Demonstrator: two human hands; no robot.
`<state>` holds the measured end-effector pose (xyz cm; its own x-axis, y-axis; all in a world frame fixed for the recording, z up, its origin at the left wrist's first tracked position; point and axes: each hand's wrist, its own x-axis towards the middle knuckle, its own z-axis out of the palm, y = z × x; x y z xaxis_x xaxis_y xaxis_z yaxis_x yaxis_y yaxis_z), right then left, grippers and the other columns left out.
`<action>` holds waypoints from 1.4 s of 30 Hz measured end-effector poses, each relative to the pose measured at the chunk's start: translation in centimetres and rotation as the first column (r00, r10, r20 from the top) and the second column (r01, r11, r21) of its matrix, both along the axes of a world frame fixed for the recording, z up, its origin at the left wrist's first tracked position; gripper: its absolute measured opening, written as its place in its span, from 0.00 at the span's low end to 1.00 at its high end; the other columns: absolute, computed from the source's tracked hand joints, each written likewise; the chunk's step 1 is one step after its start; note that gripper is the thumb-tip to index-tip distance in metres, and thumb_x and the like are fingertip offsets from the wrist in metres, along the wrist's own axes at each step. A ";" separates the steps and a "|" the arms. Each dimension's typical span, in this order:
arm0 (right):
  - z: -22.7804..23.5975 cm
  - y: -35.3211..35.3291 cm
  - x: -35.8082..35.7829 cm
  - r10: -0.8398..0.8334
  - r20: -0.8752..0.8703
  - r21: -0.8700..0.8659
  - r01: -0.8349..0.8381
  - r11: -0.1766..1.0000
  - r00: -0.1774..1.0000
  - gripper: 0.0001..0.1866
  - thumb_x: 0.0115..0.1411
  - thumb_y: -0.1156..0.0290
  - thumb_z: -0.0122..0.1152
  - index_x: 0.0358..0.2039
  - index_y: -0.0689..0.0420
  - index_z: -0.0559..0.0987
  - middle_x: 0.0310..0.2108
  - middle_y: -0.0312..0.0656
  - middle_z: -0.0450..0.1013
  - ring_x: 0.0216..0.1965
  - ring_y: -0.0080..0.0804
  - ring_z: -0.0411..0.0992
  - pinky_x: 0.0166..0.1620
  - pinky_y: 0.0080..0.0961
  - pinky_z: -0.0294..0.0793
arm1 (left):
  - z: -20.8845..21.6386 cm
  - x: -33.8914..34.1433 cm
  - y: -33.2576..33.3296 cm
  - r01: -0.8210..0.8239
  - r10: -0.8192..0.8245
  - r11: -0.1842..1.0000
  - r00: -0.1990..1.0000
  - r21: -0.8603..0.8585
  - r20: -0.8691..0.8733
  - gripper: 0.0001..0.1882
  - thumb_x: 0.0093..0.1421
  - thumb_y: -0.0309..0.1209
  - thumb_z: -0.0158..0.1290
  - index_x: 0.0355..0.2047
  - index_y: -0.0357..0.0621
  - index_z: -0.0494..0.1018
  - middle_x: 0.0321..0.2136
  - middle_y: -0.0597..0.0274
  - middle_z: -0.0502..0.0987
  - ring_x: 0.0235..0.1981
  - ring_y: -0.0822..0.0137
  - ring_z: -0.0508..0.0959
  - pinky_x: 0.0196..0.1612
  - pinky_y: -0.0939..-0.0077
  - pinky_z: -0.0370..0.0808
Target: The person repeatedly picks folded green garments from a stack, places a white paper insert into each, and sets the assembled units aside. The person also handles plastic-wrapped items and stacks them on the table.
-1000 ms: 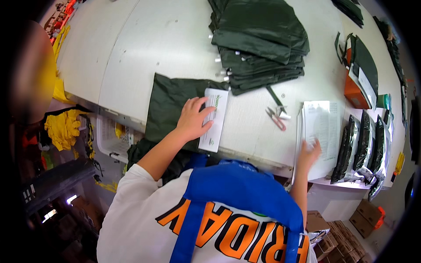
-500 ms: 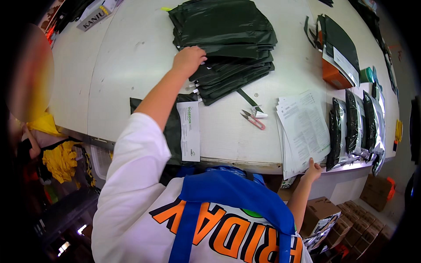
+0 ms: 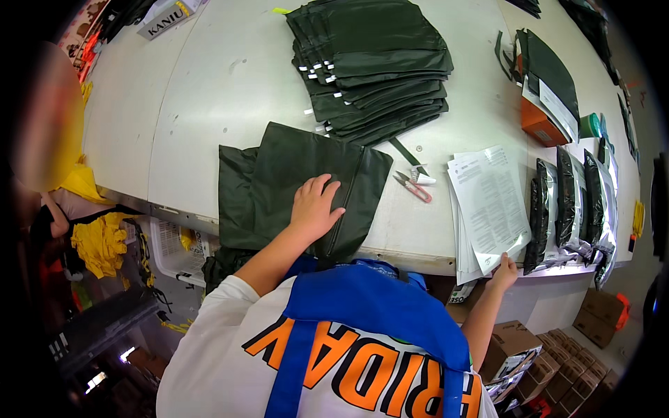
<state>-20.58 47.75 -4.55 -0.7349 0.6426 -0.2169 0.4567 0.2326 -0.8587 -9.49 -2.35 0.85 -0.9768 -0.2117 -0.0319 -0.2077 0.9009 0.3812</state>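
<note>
Left hand (image 3: 315,212), fingers spread, rests on a dark green bag (image 3: 300,159); right of that bag, the right hand (image 3: 503,274) pinches a printed paper sheet (image 3: 492,207).

Yellow cloth (image 3: 101,247) & wht plastic crate (image 3: 162,249) lower L, brn cartons (image 3: 566,366) grouped lower R

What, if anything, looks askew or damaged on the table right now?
Mainly the paper sheets by the right hand: the top ones sit turned against those beneath, edges out of line. The dark green pile is uneven too, its edges staggered. No spill or damage shows.
</note>
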 end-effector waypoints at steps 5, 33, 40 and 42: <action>4.0 -2.2 -0.1 0.142 -0.229 0.260 -0.080 0.962 0.963 0.10 0.62 0.70 0.54 0.33 0.66 0.75 0.28 0.38 0.73 0.29 0.23 0.68 0.33 0.19 0.68 | -2.4 0.8 -0.2 -0.054 0.056 0.998 0.994 0.025 -0.092 0.24 0.49 0.29 0.57 0.49 0.46 0.70 0.42 0.57 0.69 0.44 0.54 0.71 0.46 0.60 0.70; 4.6 -30.0 2.2 0.920 -0.023 -0.418 -0.839 0.347 0.392 0.10 0.61 0.71 0.55 0.40 0.62 0.74 0.25 0.40 0.74 0.23 0.21 0.70 0.26 0.19 0.69 | 2.7 -0.3 -0.3 0.064 -0.003 0.957 0.977 0.283 -0.211 0.13 0.51 0.21 0.50 0.36 0.43 0.62 0.31 0.52 0.74 0.32 0.48 0.75 0.33 0.59 0.71; 4.1 -26.4 0.4 0.895 -0.008 -0.048 -0.894 0.445 0.446 0.22 0.58 0.70 0.59 0.53 0.59 0.69 0.32 0.42 0.75 0.29 0.27 0.75 0.31 0.22 0.74 | 3.9 -3.7 -4.5 0.051 -0.085 0.980 0.981 0.191 0.175 0.20 0.54 0.35 0.56 0.45 0.45 0.66 0.36 0.56 0.74 0.38 0.53 0.76 0.38 0.62 0.73; 2.8 -21.0 -0.8 0.677 0.064 0.276 -0.665 0.694 0.733 0.27 0.55 0.70 0.63 0.54 0.60 0.68 0.44 0.48 0.71 0.42 0.35 0.70 0.44 0.31 0.71 | 3.6 -7.6 -5.3 0.114 -0.101 0.991 0.981 0.068 -0.164 0.24 0.54 0.34 0.56 0.50 0.46 0.66 0.44 0.54 0.71 0.46 0.54 0.72 0.45 0.63 0.72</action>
